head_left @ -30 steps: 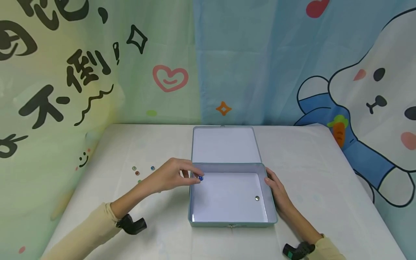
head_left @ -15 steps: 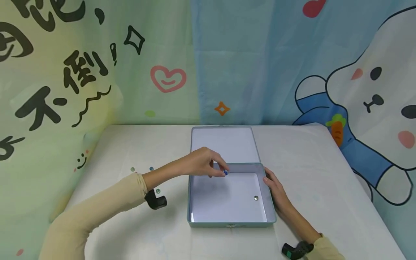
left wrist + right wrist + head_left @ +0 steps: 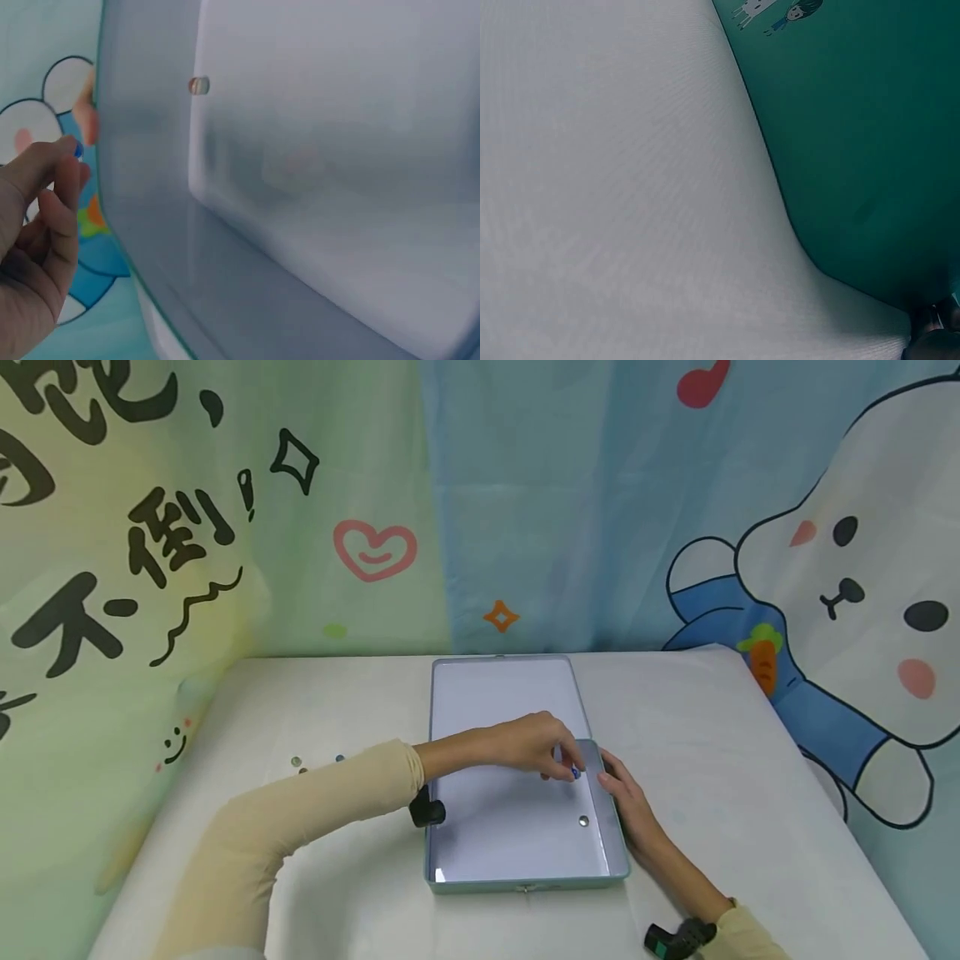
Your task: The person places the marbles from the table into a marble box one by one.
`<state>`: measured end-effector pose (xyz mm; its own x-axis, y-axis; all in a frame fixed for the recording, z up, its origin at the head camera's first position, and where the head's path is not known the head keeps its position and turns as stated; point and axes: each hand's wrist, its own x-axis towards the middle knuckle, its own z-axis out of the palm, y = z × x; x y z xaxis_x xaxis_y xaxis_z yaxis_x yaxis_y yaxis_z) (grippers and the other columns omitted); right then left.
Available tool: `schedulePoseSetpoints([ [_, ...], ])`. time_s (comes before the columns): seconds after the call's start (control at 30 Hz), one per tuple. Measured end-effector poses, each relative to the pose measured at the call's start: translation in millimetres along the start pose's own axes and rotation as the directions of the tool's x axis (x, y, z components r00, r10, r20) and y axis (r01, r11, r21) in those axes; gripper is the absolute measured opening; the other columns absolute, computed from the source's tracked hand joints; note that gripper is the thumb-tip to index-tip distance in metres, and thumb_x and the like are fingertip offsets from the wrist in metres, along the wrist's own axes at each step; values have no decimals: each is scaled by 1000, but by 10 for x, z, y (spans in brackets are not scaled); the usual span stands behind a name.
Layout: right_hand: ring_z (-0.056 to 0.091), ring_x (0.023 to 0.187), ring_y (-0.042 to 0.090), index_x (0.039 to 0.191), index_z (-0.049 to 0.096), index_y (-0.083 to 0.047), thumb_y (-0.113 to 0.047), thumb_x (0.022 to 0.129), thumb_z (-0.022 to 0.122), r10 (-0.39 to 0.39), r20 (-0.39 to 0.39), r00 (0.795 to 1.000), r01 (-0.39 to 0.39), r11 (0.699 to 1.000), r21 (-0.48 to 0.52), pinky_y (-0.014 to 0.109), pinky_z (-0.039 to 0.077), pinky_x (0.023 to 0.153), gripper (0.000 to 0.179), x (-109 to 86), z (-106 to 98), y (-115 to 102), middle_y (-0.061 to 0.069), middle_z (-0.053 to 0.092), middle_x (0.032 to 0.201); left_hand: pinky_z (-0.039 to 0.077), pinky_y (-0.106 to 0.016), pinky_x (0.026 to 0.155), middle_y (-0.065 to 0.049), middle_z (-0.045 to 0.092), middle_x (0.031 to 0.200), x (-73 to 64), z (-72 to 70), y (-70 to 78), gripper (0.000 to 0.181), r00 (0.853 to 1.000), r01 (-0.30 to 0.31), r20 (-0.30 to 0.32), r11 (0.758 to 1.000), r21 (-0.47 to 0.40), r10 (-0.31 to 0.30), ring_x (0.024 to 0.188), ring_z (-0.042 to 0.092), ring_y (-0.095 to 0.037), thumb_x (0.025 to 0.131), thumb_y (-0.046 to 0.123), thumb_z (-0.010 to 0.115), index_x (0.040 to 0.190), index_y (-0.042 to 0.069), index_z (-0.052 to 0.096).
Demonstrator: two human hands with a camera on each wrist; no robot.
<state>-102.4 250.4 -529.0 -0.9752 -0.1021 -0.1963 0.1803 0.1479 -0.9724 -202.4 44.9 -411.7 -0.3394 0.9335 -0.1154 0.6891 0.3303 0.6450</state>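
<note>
Head view, read from left to right: small marbles (image 3: 297, 762) are seen at far left on the white-covered bench (image 3: 375, 914), partly screened by the left sleeve (image 3: 315, 810). Some could be knocked rolling if the forearm were lowered across them. At centre, the box (image 3: 487, 887) is shown with its lid (image 3: 495, 693) laid back behind it. Above the box's right rear corner, the grip of the left hand (image 3: 534, 746) is closed in a pinch of thumb and fingertips on a blue marble (image 3: 576, 773); its height above the floor of the box cannot be told. Because so little surface is held, the marble could be lost by a slight slackening, and if the rim were struck it might be deflected onto the bench. Near the right wall inside, a clear marble (image 3: 583, 821) is seen lying loose; it could be set rolling by a drop or a jolt. At far right, the right hand (image 3: 632, 808) is laid against the outer wall, its fingers extended; by uneven pressure there, the box might be shifted.
</note>
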Motion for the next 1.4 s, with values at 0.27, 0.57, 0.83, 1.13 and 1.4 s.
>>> schedulePoseSetpoints([
  [0.27,41,118,-1,153,23,-16,-32,104,33,-28,9,1000,28,999,21,14,40,92,52,13,-1,12,8,25,155,51,-15,55,-2,70,84,177,230,-113,19,996,79,48,993,-90,-75,66,70,-15,89,15,70,106,7,72],
  [0.57,36,125,3,154,21,-14,-32,105,33,-55,22,998,54,997,49,9,35,95,53,24,-4,16,12,22,158,45,-10,53,3,66,69,275,447,-221,11,982,173,72,985,-2,-172,55,55,0,87,13,72,96,8,73],
  [0.83,33,128,6,154,22,-15,-33,104,34,-46,3,999,46,998,48,9,33,97,54,28,2,17,12,22,158,42,-9,51,2,68,71,256,523,-241,12,982,177,59,982,59,-180,54,53,2,85,14,74,95,7,72],
  [1.13,32,129,9,154,22,-13,-31,105,34,-49,7,999,49,998,46,10,34,96,53,1,13,-4,14,21,159,44,-9,52,3,68,73,281,589,-290,14,978,196,56,979,50,-199,53,56,3,85,16,75,95,8,71],
  [1.4,35,126,8,154,21,-13,-31,105,34,-43,9,999,43,997,59,11,36,95,53,-21,-1,5,15,21,158,44,-10,53,3,69,76,269,584,-269,22,979,196,32,977,81,-199,55,56,1,85,18,76,104,8,73],
])
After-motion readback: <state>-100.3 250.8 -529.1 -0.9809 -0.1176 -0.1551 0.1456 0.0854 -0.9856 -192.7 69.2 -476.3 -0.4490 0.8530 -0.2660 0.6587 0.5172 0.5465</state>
